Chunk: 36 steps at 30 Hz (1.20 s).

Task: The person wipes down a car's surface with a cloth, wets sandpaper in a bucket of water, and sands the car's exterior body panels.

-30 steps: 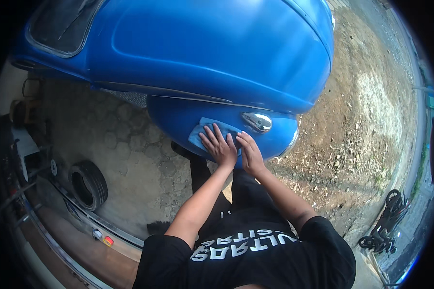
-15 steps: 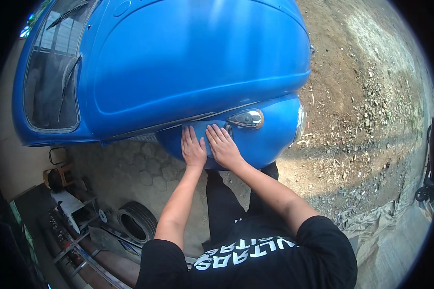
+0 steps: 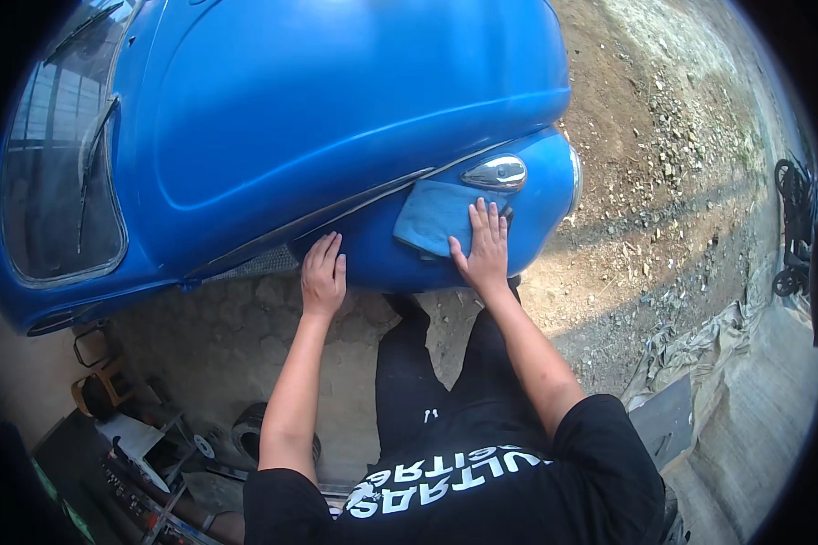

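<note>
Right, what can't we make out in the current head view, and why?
Head view:
Fender beneath the cloth: covered by cloth and right hand.
Much of the tyre: behind the left forearm.
Palm of the left hand: faces away from the camera.
Blue car, far side: cut off by the top edge.

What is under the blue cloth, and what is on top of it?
Under the cloth is the car's blue fender, visible around it. The right hand lies over its right side. The patch of fender directly beneath is covered and can't be seen.
</note>
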Each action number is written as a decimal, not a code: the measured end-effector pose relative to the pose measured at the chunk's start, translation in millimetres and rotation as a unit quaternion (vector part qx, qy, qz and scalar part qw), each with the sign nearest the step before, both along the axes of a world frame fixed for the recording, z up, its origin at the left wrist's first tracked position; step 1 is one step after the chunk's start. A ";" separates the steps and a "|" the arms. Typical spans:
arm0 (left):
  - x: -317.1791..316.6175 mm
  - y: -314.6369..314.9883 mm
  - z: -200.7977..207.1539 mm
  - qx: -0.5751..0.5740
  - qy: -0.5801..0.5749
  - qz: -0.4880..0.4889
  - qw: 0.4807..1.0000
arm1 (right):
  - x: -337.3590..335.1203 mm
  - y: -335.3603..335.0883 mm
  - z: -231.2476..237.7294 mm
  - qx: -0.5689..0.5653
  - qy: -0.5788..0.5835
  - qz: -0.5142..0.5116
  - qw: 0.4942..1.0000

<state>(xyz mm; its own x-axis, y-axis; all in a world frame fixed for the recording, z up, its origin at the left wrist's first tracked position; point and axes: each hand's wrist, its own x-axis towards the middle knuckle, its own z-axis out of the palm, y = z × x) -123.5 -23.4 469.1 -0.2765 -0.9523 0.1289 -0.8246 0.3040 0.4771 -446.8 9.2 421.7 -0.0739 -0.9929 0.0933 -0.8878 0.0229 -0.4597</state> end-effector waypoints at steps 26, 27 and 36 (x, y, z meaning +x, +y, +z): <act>-208.3 -108.0 -4.3 -0.122 -0.004 -0.372 0.920 | -136.1 30.3 -109.2 0.053 -0.257 -0.429 0.864; -230.2 -118.6 -10.4 -0.117 -0.002 -0.382 0.917 | -137.8 34.1 -112.6 0.050 -0.244 -0.420 0.873; -259.0 -144.3 -22.0 -0.049 -0.069 -0.384 0.919 | -78.5 69.2 -90.0 0.053 -0.189 -0.285 0.938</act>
